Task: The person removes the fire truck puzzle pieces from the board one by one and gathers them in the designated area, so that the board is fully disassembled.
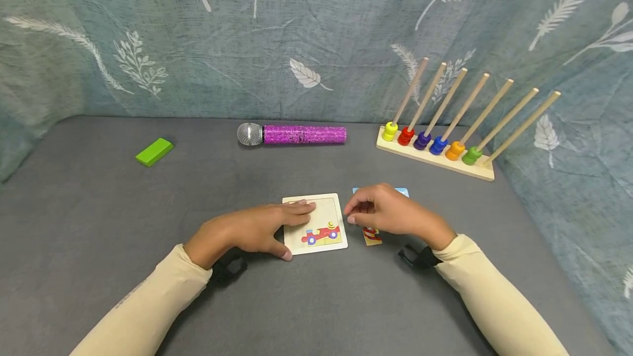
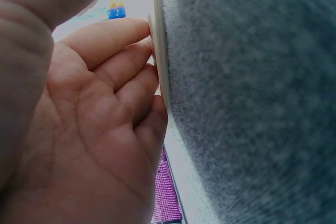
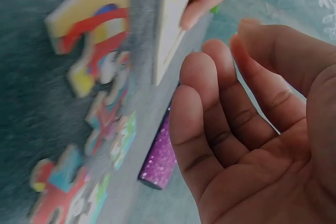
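Note:
A square wooden puzzle board lies on the table, with a red vehicle picture filling its lower part and bare wood above. My left hand rests on the board's left side, fingers stretched over it and thumb at the near left corner. In the left wrist view, the fingertips meet the board's edge. Just right of the board hovers my right hand, its fingers loosely bent and holding nothing in the right wrist view. Loose puzzle pieces lie beneath it, partly hidden in the head view.
A purple glittery microphone lies behind the board. At the back right stands a wooden peg stand with coloured beads and tall rods. A green block is at the back left. A patterned cloth hangs behind the table.

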`<state>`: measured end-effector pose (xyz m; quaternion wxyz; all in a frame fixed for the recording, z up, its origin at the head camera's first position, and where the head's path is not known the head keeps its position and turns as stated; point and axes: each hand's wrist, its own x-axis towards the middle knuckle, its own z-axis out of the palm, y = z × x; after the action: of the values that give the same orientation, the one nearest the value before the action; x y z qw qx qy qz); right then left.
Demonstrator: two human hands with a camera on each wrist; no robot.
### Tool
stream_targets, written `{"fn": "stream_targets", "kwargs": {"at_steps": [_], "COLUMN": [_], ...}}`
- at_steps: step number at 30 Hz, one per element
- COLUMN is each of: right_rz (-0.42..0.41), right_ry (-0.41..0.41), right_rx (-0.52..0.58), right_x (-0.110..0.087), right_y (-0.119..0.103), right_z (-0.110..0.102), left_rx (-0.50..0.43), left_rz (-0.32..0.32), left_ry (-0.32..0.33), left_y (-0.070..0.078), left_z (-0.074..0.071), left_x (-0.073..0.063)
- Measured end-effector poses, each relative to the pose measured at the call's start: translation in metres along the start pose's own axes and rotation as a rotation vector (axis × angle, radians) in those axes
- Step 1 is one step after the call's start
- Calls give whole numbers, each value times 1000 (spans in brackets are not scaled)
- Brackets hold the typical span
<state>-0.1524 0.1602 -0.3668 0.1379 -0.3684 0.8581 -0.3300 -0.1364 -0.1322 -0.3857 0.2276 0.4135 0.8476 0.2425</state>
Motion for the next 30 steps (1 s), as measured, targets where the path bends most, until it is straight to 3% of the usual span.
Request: {"fn": "stream_targets", "kwargs": {"at_steps": [9,15,30], "right_rz": [-48,-63,-88], "right_ry": [-18,-64,-45], "right_rx": [8,75,4], "right_x": [10,16,20], "right_y": [-6,-8,-12], "right_z": [10,24,30], "left_rx": [-6,1,8], "left_rz": [8,3,15], "left_ry": [2,-1,14], "left_y": [-1,-1,1], "left_z": [1,1,-1], "left_x": [-2,-4,-2]}}
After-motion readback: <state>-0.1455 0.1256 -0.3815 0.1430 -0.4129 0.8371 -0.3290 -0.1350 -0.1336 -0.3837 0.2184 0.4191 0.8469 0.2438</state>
